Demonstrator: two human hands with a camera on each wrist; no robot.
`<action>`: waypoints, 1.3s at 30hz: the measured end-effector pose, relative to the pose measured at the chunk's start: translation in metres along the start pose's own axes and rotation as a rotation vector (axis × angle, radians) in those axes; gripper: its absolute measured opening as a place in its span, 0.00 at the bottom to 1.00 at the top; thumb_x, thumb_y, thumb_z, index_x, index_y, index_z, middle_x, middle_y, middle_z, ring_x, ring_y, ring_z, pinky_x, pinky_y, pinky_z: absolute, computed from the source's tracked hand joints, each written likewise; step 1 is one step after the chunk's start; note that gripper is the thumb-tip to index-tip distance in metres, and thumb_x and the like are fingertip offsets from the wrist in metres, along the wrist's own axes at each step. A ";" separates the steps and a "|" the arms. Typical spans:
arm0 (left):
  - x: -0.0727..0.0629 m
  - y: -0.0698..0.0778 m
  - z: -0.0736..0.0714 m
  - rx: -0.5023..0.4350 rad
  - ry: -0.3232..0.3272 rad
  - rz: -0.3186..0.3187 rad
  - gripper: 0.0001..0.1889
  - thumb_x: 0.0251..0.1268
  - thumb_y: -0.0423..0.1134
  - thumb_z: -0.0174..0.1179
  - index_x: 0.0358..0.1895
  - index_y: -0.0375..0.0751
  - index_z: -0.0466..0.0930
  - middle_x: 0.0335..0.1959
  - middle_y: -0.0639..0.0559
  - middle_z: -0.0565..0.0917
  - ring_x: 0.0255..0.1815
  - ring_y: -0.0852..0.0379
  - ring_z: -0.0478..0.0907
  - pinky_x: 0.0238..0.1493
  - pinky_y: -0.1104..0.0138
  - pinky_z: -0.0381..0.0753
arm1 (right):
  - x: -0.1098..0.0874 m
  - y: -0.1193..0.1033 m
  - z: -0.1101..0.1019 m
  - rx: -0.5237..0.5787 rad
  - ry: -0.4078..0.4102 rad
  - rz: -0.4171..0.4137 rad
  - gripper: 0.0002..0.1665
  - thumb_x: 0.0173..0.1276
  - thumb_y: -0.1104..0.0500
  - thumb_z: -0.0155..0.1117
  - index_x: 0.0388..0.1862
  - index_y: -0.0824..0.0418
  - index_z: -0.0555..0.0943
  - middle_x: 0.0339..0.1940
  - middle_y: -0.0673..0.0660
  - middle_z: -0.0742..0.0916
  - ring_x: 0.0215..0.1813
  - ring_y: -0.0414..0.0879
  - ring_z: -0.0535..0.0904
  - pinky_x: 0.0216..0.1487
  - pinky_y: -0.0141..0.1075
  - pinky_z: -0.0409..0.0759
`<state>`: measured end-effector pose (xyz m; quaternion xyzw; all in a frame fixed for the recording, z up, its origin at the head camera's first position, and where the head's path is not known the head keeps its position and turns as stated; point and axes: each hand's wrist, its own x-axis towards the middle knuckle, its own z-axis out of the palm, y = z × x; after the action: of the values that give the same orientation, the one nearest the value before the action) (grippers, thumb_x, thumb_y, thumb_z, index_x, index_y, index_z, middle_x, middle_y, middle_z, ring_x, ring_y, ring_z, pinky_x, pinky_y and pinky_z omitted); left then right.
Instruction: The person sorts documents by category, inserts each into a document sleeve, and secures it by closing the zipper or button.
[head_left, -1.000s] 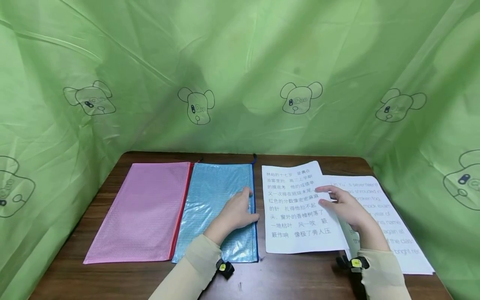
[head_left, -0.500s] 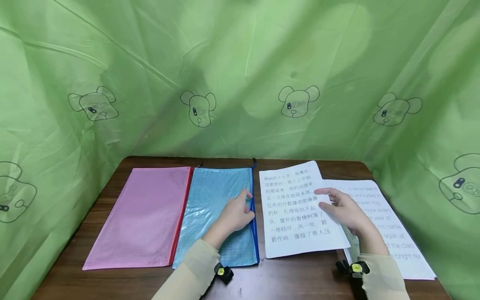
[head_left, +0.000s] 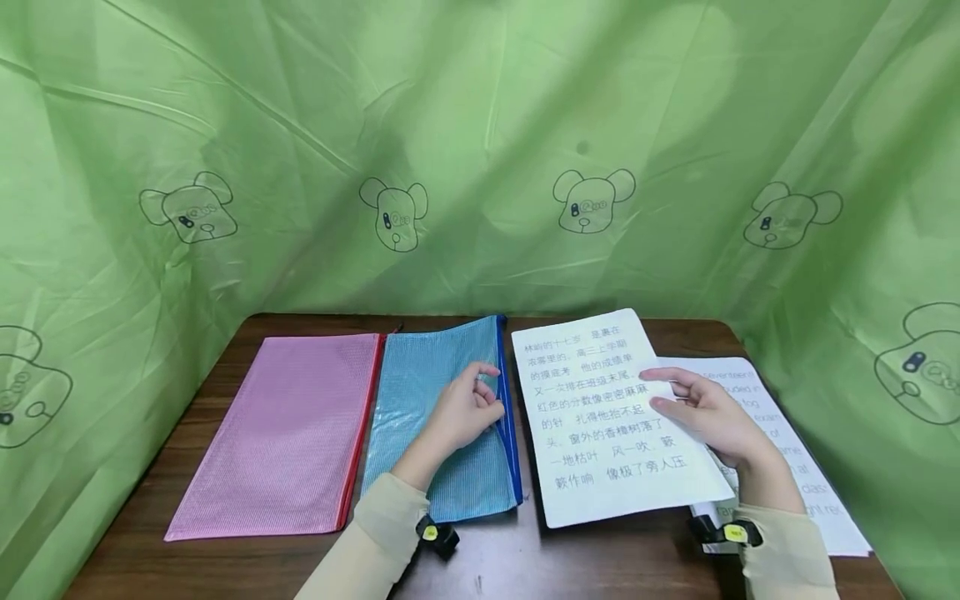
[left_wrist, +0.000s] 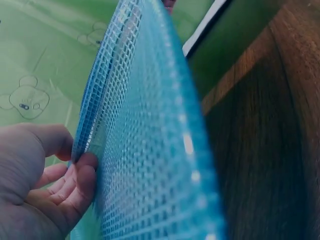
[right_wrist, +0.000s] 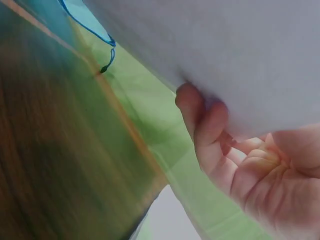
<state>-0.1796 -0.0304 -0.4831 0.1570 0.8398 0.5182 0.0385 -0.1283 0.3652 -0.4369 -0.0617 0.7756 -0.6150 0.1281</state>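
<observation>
A blue mesh zipper pouch [head_left: 420, 367] lies in the middle of the table, its right, dark blue zip edge lifted. My left hand [head_left: 461, 412] pinches the upper layer near that edge. In the left wrist view the fingers of that hand grip the mesh [left_wrist: 145, 125], which stands up with its two layers parted. My right hand [head_left: 705, 412] holds a white sheet of paper [head_left: 592, 417] with printed Chinese text by its right side, thumb on top. From below, in the right wrist view, curled fingers [right_wrist: 210, 120] support the raised sheet. Its left edge is close beside the pouch's opening.
A pink mesh zipper pouch [head_left: 277, 433] with a red zip lies flat at the left. White sheets with English text [head_left: 825, 467] lie at the right, partly under my right arm. Green cloth [head_left: 465, 100] with bear-head outlines surrounds the brown table [head_left: 495, 558].
My left hand has raised the blue pouch's zip edge, which lay flat before. My right hand has lifted and tilted the Chinese-text sheet, its top turning left.
</observation>
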 end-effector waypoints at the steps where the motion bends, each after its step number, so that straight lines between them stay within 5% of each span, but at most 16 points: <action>1: 0.000 0.000 -0.001 0.000 0.001 -0.002 0.27 0.65 0.29 0.68 0.68 0.41 0.76 0.35 0.54 0.85 0.25 0.57 0.84 0.29 0.62 0.85 | 0.001 -0.001 0.001 0.001 -0.006 -0.004 0.29 0.85 0.60 0.63 0.79 0.67 0.69 0.53 0.70 0.91 0.41 0.62 0.93 0.36 0.57 0.90; 18: 0.002 0.000 -0.003 0.031 -0.017 -0.014 0.30 0.63 0.31 0.71 0.69 0.41 0.75 0.35 0.55 0.85 0.27 0.59 0.82 0.30 0.66 0.81 | 0.023 -0.003 0.030 -0.011 -0.038 0.033 0.28 0.83 0.62 0.65 0.77 0.65 0.73 0.50 0.71 0.90 0.40 0.59 0.93 0.36 0.51 0.91; 26: 0.006 -0.002 0.000 0.069 -0.078 0.004 0.29 0.65 0.33 0.72 0.69 0.45 0.75 0.35 0.56 0.84 0.26 0.59 0.81 0.30 0.67 0.80 | 0.032 -0.002 0.041 -0.116 0.029 0.010 0.27 0.84 0.62 0.63 0.78 0.64 0.74 0.49 0.70 0.91 0.39 0.56 0.92 0.36 0.46 0.90; 39: 0.007 0.001 0.001 0.078 -0.103 -0.005 0.29 0.64 0.32 0.72 0.69 0.43 0.75 0.33 0.57 0.84 0.27 0.59 0.81 0.31 0.66 0.80 | 0.040 0.001 0.053 -0.090 0.177 0.008 0.30 0.84 0.61 0.64 0.80 0.64 0.72 0.59 0.73 0.87 0.40 0.51 0.92 0.36 0.45 0.91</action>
<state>-0.1863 -0.0274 -0.4820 0.1827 0.8567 0.4762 0.0769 -0.1519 0.3055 -0.4542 -0.0095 0.8109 -0.5822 0.0587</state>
